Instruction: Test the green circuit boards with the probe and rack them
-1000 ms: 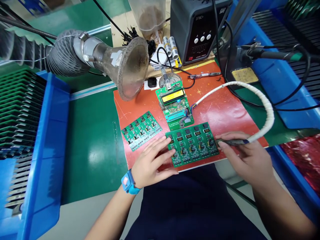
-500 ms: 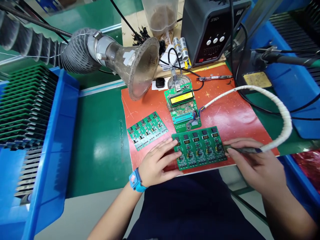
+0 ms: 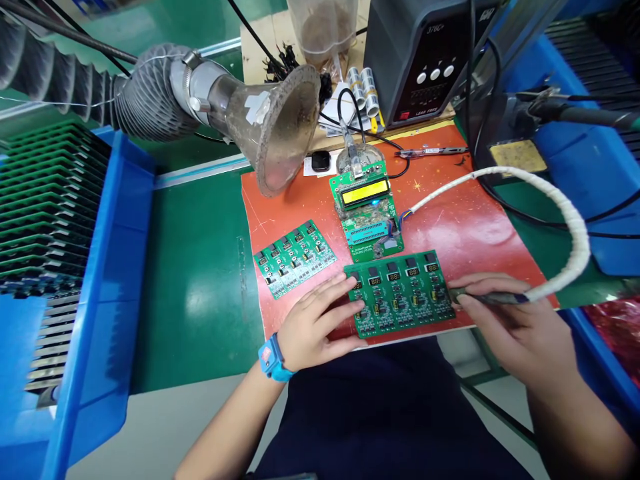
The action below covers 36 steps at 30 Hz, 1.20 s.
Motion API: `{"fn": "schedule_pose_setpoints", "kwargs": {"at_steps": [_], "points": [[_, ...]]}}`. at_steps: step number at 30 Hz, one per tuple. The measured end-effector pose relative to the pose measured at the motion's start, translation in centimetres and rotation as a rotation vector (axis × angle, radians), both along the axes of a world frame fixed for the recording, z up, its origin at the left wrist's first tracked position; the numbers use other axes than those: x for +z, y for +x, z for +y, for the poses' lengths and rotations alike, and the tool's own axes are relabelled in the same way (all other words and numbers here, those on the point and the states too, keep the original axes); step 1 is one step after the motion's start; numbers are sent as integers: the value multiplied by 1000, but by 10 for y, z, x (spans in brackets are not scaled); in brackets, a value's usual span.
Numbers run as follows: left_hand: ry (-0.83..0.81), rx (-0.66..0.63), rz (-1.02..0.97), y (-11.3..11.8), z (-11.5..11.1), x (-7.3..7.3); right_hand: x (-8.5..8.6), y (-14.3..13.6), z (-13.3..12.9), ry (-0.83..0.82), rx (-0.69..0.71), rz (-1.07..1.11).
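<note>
A green circuit board panel (image 3: 400,300) with a row of small digit displays lies at the front edge of the red mat. My left hand (image 3: 320,320), a blue watch on its wrist, grips the panel's left end, fingers on top and thumb at the lower corner. My right hand (image 3: 520,327) pinches a dark probe (image 3: 490,297), its tip against the panel's right edge; the exact contact is hidden. A white wrapped cable (image 3: 575,220) loops from the probe to a programmer board (image 3: 367,213) with a lit yellow screen. A second panel (image 3: 296,259) rests left of it.
A fume extractor funnel (image 3: 287,133) overhangs the mat (image 3: 470,220) at the back. Blue bins (image 3: 107,280) with stacked boards stand at the left, others at the right. A soldering-type station (image 3: 425,60), a pen (image 3: 433,152) and black cables sit behind.
A blue light now shows on the programmer board below its screen. The view has shifted slightly; both hands keep nearly the same places on the panel and probe.
</note>
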State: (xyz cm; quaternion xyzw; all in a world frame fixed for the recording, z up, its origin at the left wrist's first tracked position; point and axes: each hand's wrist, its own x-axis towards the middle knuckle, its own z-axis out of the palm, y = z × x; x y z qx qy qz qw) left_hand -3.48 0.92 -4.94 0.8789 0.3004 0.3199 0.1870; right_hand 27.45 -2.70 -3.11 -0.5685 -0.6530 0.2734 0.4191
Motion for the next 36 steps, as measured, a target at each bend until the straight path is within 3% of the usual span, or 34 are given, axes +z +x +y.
{"fn": "schedule_pose_setpoints", "kwargs": {"at_steps": [36], "points": [[3,-7,-72,0,1,-4,0,-1,0,-7,0,-19]]}}
